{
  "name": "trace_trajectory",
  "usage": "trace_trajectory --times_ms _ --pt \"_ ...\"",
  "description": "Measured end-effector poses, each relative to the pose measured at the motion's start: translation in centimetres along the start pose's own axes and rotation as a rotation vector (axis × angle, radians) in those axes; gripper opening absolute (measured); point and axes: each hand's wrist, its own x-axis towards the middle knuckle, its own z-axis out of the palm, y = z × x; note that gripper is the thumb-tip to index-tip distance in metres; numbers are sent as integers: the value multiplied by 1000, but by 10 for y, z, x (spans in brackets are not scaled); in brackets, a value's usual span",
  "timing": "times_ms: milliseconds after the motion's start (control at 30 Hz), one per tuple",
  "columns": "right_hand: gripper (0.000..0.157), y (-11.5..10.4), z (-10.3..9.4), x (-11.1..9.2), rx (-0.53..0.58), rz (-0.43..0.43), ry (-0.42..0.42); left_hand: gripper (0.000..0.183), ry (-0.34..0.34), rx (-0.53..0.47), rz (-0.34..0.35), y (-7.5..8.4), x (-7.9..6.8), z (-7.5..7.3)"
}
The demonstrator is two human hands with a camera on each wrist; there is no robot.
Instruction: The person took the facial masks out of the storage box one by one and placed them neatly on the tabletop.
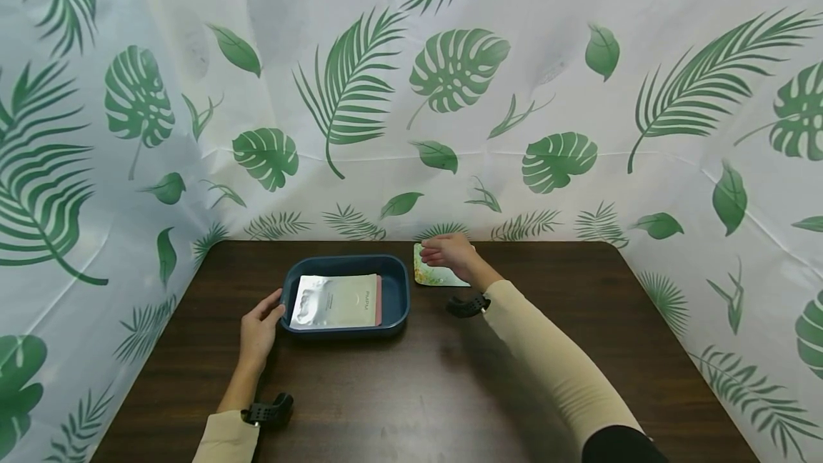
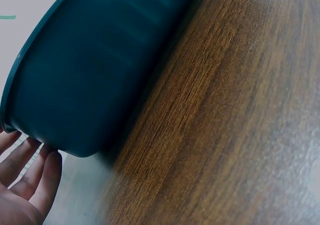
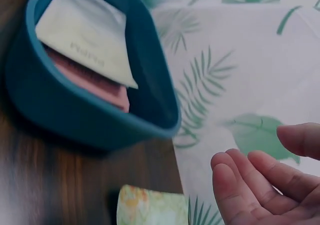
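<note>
A dark blue basin (image 1: 398, 320) stands on the table with flat packets in it. On top lies a silvery-white sachet (image 1: 334, 302), with the edge of a pink packet (image 1: 378, 300) showing under it. My left hand (image 1: 259, 327) is at the basin's left end; in the left wrist view its fingertips touch the outer wall just below the rim. To the right of the basin, a pale green and yellow floral packet (image 1: 437, 275) lies near the table's back edge. My right hand (image 1: 453, 256) is over this packet, fingers loosely extended and holding nothing.
The dark wood table (image 1: 386, 391) ends at the back against a white cloth (image 1: 386, 184) printed with green leaves, which also rises at both sides. Each wrist wears a black camera band, seen as the left band (image 1: 268, 411) and the right band (image 1: 468, 305).
</note>
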Motion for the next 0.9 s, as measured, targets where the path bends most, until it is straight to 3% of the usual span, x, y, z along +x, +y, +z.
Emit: trace_trajectory --times_ms 333,567,900 --pt "41 -1 30 2 21 -4 -56 39 -16 -8 -17 1 -1 -1" --pt "37 1 53 4 0 12 -48 39 -16 -7 -29 1 -1 -2" --pt "35 9 77 5 -105 40 -92 40 -25 -3 -28 1 -2 -1"
